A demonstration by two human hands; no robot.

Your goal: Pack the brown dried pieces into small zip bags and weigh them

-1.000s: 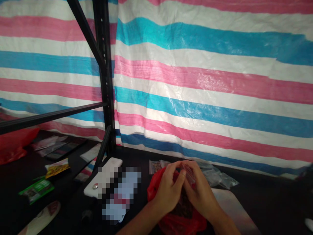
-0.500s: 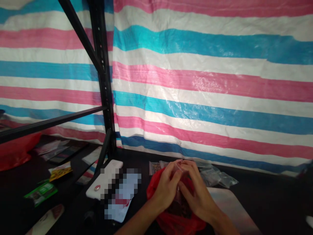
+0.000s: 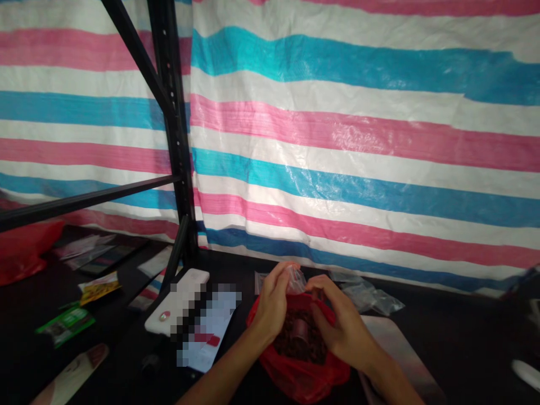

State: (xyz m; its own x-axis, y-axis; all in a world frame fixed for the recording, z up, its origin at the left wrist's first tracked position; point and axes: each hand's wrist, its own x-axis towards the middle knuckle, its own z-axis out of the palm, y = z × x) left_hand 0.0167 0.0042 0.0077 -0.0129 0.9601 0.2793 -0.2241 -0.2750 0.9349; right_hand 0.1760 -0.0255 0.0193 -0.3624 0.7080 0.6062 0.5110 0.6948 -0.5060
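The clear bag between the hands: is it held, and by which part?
The left hand grips the clear bag by its left side. The right hand is close to the opposite edge; whether it touches cannot be told.

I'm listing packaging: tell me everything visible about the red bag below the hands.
The red bag looks like thin, wrinkled plastic. It sits open-topped on the black table, holding dark brown pieces with a small cup-like object among them. The left hand and right hand overlap its rim; contact is unclear.

Black tabletop (image 3: 468, 332), red bag (image 3: 306, 379) (mouth open), clear bags (image 3: 367, 295), phone (image 3: 217, 329)
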